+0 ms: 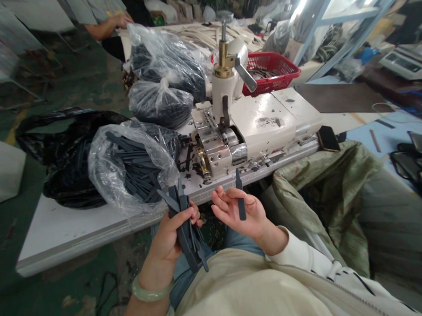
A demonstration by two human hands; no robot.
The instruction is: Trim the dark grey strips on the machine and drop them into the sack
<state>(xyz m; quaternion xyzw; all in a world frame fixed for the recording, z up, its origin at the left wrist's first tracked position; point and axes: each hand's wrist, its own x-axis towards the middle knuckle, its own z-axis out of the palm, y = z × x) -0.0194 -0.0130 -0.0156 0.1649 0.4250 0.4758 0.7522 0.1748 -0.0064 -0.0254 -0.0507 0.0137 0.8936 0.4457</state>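
Observation:
My left hand (pixel 172 234) is closed around a bundle of dark grey-blue strips (pixel 188 243), which fan out above and below the fingers. In my right hand (pixel 247 219), palm up, is a single dark strip (pixel 241 205) with a narrowed upper end, held at the index finger and thumb. Both hands are in front of the table edge, apart from each other. Just beyond them stands a white machine (pixel 282 117) with a metal working head (pixel 216 153), resembling a leather skiving machine. To its left, an open clear plastic bag (pixel 102 158) holds many similar strips (pixel 139 168).
A black plastic bag (pixel 65 183) and tied clear bags (pixel 161 104) crowd the table's left and back. Behind the machine sits a red basket (pixel 272 74). A phone (pixel 328 139) lies right, above a green woven sack (pixel 299 182). Another person's hand (pixel 121 20) shows at the far left.

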